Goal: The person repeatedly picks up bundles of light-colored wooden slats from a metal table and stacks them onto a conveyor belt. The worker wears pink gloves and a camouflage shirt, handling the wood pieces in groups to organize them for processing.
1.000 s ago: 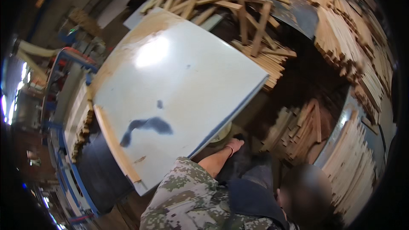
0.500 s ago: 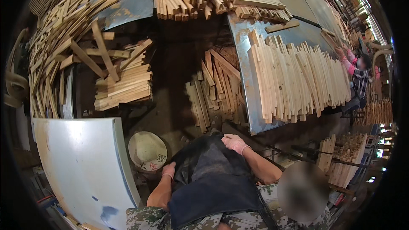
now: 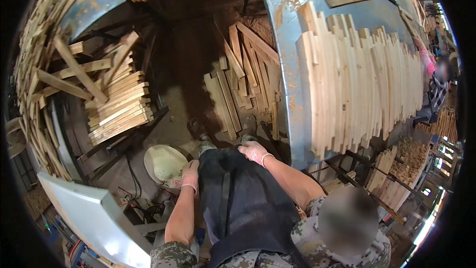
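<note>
My left hand [image 3: 190, 176], in a pale pink glove, curls over the left edge of a dark apron [image 3: 243, 203] that hangs in front of me. My right hand [image 3: 255, 151], gloved the same, grips the apron's far edge near my knee. Both forearms come out of camouflage sleeves at the bottom of the head view. My two shoes [image 3: 203, 141] stand on the dark floor just beyond the apron. A pale round bucket [image 3: 166, 165] sits on the floor close to my left hand.
A blue metal table [image 3: 285, 44] on the right carries a long row of pale wooden slats [image 3: 357, 84]. More slats lie piled on the floor [image 3: 238, 84] and stacked at left [image 3: 119, 111]. A white panel [image 3: 94, 213] juts in at lower left. Another person [image 3: 436, 79] works far right.
The view has swung away from the large white panel toward the floor and the slat table. Both hands have stayed on the apron, the right one sliding a little forward.
</note>
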Action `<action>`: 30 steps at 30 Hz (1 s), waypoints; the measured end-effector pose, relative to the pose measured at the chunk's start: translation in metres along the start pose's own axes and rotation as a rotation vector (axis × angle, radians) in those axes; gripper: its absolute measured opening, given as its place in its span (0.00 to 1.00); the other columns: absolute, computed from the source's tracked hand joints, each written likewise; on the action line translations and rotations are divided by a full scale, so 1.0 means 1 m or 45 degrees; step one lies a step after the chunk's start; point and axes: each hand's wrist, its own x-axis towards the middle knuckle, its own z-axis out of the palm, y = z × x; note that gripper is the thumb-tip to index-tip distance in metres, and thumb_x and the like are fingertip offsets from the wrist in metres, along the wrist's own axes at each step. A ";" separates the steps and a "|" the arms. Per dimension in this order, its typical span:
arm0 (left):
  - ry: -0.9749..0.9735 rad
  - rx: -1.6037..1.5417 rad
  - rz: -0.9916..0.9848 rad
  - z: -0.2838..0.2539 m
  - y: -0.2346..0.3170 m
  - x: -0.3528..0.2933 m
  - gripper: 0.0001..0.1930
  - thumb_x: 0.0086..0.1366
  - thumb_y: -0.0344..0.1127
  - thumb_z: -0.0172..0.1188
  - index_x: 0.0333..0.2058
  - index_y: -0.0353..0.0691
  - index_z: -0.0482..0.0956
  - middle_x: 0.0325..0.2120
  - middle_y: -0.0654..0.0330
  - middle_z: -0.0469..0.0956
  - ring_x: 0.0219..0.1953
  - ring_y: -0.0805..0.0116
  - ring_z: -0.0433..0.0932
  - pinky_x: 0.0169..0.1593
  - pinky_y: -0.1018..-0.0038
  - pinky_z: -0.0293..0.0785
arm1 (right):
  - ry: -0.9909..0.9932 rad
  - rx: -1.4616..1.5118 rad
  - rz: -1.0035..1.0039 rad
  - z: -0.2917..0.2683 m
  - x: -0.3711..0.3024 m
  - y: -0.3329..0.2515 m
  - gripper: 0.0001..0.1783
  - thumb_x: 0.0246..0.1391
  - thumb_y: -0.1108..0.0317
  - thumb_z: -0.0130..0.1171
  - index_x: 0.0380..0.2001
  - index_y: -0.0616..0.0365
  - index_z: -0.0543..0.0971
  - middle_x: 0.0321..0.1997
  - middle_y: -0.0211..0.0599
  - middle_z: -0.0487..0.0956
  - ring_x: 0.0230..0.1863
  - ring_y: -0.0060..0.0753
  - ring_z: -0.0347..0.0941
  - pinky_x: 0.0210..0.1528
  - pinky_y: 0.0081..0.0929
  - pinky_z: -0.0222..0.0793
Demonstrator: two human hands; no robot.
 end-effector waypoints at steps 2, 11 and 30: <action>-0.044 -0.049 -0.031 0.022 -0.080 0.125 0.27 0.73 0.48 0.58 0.58 0.30 0.83 0.57 0.45 0.84 0.59 0.49 0.80 0.65 0.64 0.70 | -0.036 -0.032 -0.007 -0.008 0.028 -0.026 0.34 0.68 0.51 0.59 0.69 0.62 0.77 0.72 0.57 0.77 0.74 0.53 0.71 0.74 0.40 0.63; -0.296 -0.005 -0.239 0.148 -0.111 0.389 0.28 0.78 0.40 0.55 0.72 0.37 0.70 0.71 0.48 0.72 0.74 0.54 0.68 0.74 0.69 0.63 | 0.146 0.014 0.170 0.012 0.278 0.035 0.50 0.60 0.45 0.68 0.78 0.60 0.65 0.79 0.57 0.69 0.79 0.53 0.65 0.78 0.40 0.61; -0.335 -0.250 -0.486 0.219 -0.152 0.582 0.46 0.58 0.50 0.81 0.69 0.33 0.71 0.54 0.48 0.83 0.53 0.57 0.82 0.57 0.60 0.77 | 0.153 0.039 0.149 0.020 0.491 0.081 0.44 0.42 0.48 0.82 0.57 0.65 0.80 0.59 0.56 0.84 0.62 0.53 0.81 0.64 0.41 0.75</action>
